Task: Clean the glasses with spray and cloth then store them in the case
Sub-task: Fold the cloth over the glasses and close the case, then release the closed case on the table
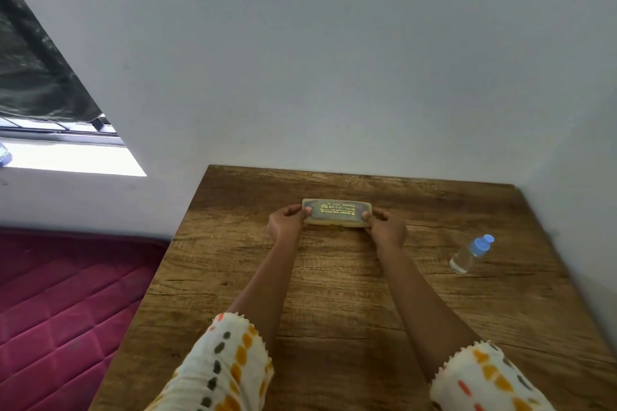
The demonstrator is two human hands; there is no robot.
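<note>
A closed, oblong glasses case (337, 212) with gold lettering on its dark lid lies on the wooden table (334, 294) toward the far edge. My left hand (286, 223) grips its left end and my right hand (386, 227) grips its right end, thumbs on the lid. A small clear spray bottle (470, 253) with a blue cap stands to the right, apart from both hands. The glasses and the cloth are not visible.
The table sits in a corner, with a grey wall (334, 77) behind and to the right. A maroon quilted mattress (66, 310) lies lower at the left. A window opening (66, 157) is at the far left.
</note>
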